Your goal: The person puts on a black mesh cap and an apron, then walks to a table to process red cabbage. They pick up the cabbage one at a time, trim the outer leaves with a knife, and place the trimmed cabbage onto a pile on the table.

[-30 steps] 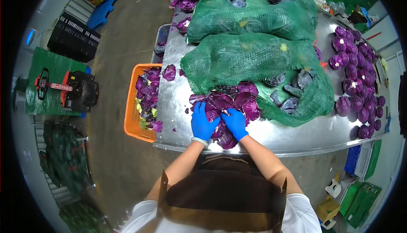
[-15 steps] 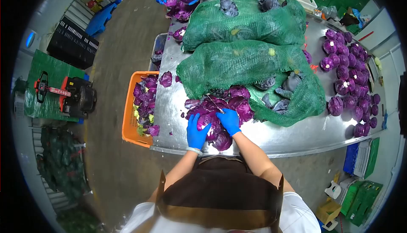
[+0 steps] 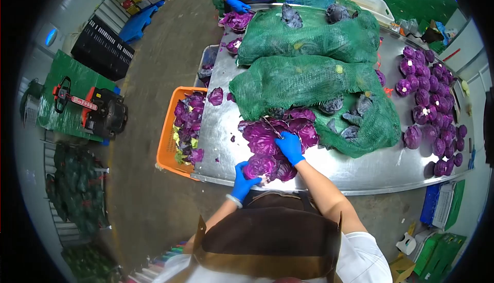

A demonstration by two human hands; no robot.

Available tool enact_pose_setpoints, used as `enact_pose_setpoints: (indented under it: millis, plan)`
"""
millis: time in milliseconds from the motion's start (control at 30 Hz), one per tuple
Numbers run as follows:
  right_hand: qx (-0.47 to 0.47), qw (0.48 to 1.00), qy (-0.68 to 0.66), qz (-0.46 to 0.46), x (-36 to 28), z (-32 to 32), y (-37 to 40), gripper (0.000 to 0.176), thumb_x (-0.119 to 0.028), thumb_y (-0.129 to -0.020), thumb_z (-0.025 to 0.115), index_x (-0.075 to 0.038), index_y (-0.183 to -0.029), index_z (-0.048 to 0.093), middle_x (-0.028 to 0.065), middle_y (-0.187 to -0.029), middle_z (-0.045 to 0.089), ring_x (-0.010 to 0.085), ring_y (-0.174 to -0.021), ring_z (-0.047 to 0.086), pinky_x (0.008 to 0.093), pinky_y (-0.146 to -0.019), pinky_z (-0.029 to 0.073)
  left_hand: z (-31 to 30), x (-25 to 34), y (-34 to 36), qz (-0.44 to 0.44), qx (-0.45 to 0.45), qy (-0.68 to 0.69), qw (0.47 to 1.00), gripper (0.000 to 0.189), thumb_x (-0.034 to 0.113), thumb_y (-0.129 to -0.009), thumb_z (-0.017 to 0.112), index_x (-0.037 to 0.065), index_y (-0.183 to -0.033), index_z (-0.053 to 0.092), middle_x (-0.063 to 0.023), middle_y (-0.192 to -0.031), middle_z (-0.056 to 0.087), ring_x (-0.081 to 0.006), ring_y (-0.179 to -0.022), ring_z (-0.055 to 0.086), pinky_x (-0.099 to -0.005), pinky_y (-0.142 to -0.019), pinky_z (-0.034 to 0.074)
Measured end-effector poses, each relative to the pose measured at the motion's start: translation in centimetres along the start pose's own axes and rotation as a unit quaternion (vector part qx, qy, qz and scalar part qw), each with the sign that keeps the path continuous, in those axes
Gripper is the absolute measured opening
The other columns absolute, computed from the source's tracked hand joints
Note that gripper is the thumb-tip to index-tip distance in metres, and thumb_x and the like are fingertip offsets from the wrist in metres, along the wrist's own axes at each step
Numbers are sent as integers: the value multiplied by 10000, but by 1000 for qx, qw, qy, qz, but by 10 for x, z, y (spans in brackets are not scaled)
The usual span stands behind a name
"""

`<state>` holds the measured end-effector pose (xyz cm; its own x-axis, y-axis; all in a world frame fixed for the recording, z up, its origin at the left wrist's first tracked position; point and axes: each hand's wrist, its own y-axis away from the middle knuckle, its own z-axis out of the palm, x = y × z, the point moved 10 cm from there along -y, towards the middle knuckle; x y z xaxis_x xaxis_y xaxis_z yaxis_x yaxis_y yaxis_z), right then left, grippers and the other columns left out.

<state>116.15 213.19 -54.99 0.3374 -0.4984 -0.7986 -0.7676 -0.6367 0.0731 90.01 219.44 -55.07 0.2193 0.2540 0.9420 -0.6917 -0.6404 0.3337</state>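
At the table's near edge my left hand (image 3: 243, 182), in a blue glove, grips the side of a red cabbage (image 3: 260, 166). The cabbage's pale stem end faces me. My right hand (image 3: 290, 148), also gloved in blue, is closed round the handle of a thin knife (image 3: 272, 127), its blade pointing away over loose purple leaves (image 3: 261, 140). More leaves lie under and beside the cabbage. Just beyond is a green mesh sack (image 3: 293, 84), with dark, untrimmed cabbages (image 3: 351, 132) showing at its near right part.
An orange crate (image 3: 167, 146) of leaves stands at the left of the metal table (image 3: 218, 131). Trimmed cabbages (image 3: 424, 97) cover the right end. A second mesh sack (image 3: 309, 33) lies behind. Across the table, a co-worker's gloved hand (image 3: 237, 5) is near leaves. A pallet jack (image 3: 105, 110) stands left.
My left hand has drawn the cabbage toward me, down to the table's near edge. My right hand keeps the knife over the leaves. The co-worker's hands have moved apart; the view has shifted slightly.
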Motion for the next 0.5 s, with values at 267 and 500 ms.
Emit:
enact_pose_setpoints:
  millis: [267, 500]
  plan:
    - [81, 979, -184, -45, -35, -56, 47, 189, -163, -756, 774, -36, -857, 676, 134, -726, 677, 238, -630, 657, 358, -603, 501, 21, 22, -38, -110, -73, 60, 989, 676, 170, -794, 801, 1, -1380, 510, -135, -1295, 603, -236, -1142, 611, -350, -1008, 487]
    - [66, 996, -12, -51, -33, -122, 37, 425, -318, -762, 820, -59, -1071, 687, 129, -977, 720, 295, -860, 701, 392, -752, 539, -6, 142, -28, 92, -82, 163, 979, 1052, 295, -585, 868, -18, -1472, 396, -178, -1452, 480, -288, -1326, 492, -428, -1140, 381]
